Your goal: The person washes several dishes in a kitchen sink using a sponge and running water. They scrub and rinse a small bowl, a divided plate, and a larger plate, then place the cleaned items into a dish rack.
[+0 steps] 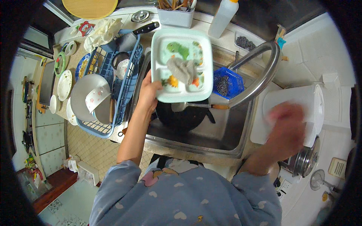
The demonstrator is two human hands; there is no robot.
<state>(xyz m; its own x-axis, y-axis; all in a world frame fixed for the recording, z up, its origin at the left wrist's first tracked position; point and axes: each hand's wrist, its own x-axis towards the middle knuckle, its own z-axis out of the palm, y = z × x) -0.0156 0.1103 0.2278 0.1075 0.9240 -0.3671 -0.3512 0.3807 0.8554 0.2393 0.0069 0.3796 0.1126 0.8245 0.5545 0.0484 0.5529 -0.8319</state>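
Note:
A pale green divided plate [181, 97] with printed pictures is gripped at its lower left edge by my left hand [150, 91], above the sink. On the plate lies a crumpled grey cloth [181, 70]. My right hand [285, 118] is blurred, over the white container at the right of the sink; whether it holds anything cannot be made out. Beneath the plate, a black pan [183, 117] sits in the sink, with a wooden-handled metal utensil [198, 105] across it.
A curved metal faucet [271, 76] arches over the sink beside a blue strainer basket [237, 84]. To the left, a blue dish rack [121, 113] holds bowls and a knife [145, 28]. A white lidded container [305, 99] stands at right. A plastic bottle [223, 18] stands behind the sink.

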